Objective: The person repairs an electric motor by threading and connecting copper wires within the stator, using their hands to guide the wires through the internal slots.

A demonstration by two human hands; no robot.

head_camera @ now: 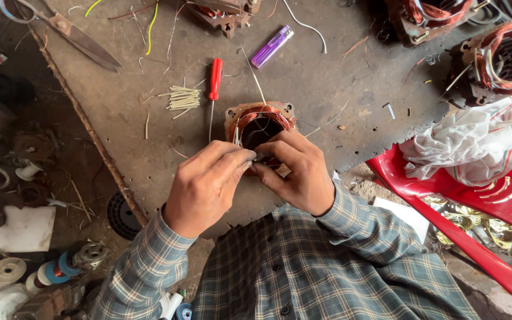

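Copper-wound square motor stator (pixel 260 121) lies just beyond both hands; left hand (pixel 205 185) and right hand (pixel 299 172) pinch fingertips together on something tiny at its near rim, equally close.

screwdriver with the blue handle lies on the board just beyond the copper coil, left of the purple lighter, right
Not quite: the screwdriver has a red handle, not blue. The head view shows it on the board just beyond the copper coil, left of the purple lighter.
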